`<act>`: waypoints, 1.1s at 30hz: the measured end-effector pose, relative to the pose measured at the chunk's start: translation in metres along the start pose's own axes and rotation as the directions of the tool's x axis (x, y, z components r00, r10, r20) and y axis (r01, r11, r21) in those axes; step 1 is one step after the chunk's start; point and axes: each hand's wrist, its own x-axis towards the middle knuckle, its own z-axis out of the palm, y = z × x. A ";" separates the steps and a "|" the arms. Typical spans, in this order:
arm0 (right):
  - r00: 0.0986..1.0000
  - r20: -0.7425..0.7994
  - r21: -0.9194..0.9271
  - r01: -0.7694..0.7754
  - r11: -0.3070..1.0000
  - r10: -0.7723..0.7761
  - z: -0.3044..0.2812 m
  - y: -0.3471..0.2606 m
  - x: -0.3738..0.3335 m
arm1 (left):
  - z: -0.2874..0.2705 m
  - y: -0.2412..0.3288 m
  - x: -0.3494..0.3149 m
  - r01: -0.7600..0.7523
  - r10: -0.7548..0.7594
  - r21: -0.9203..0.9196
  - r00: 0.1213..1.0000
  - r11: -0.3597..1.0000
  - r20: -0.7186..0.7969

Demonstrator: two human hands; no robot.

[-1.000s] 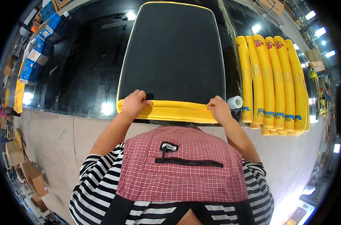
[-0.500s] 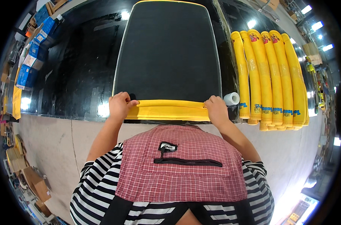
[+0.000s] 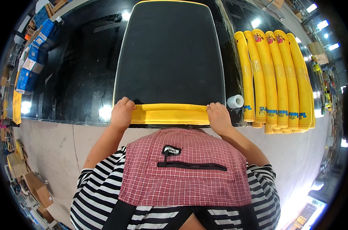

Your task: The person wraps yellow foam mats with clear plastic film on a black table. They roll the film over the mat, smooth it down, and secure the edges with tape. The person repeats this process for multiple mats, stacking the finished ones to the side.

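Note:
A large mat (image 3: 169,53) lies on the black table, its dark underside facing up and a thin yellow rim along its far end. The near end is turned over into a flat yellow roll (image 3: 170,114) by the table's front edge. My left hand (image 3: 122,113) grips the left end of this roll, fingers curled over it. At the other end my right hand (image 3: 218,117) holds it the same way, fingers bent onto the fold. Beside my right hand, a roll of clear tape (image 3: 235,101) rests on its side.
Several rolled yellow mats (image 3: 275,80) are stacked at the right of the black table (image 3: 78,73). Blue-and-white boxes (image 3: 33,57) line the far left edge. Cardboard (image 3: 38,188) sits on the floor at the lower left.
Both hands have shifted slightly on the ends of the roll, with the fingers curling closer over it. The rolled end has stayed almost in place.

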 end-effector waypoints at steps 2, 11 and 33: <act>0.999 -0.039 -0.005 0.012 1.000 -0.012 0.005 -0.001 -0.002 | 0.001 0.004 -0.008 -0.051 0.052 0.018 0.998 0.999 -0.043; 0.982 0.022 0.064 -0.190 0.980 0.189 0.011 0.019 0.032 | -0.014 -0.014 0.028 -0.030 0.040 -0.141 0.997 0.990 0.069; 0.941 -0.092 0.067 -0.320 0.945 0.325 0.043 0.048 0.115 | 0.014 0.025 0.129 0.098 -0.114 0.141 0.987 0.985 0.115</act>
